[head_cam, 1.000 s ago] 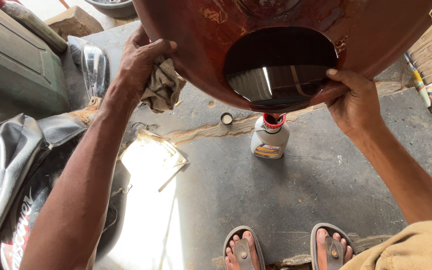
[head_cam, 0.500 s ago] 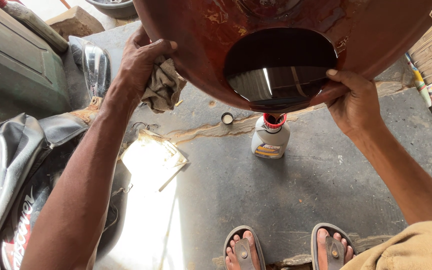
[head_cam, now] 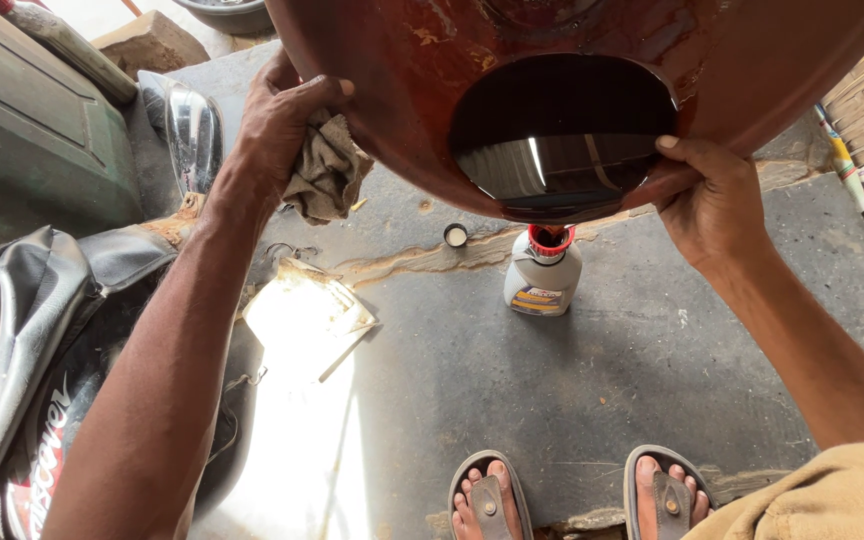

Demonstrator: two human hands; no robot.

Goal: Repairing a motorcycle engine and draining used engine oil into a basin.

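Note:
A large glossy reddish-brown curved panel [head_cam: 402, 90] with an oval dark opening [head_cam: 562, 135] fills the top of the head view, held up in the air. My left hand [head_cam: 282, 120] grips its left edge with a crumpled grey-brown rag [head_cam: 327, 170] bunched under the fingers. My right hand [head_cam: 712, 205] holds the lower right rim beside the opening. Directly below the panel a small white bottle [head_cam: 542, 280] with a red neck stands open on the concrete, its small cap [head_cam: 455, 235] lying to its left.
A black motorcycle seat [head_cam: 22, 340] lies at the left, a green metal box [head_cam: 22, 130] behind it, and a chrome part [head_cam: 192, 130] near my left wrist. A sunlit flat sheet [head_cam: 302, 315] lies on the floor. My sandalled feet [head_cam: 572, 500] stand at the bottom.

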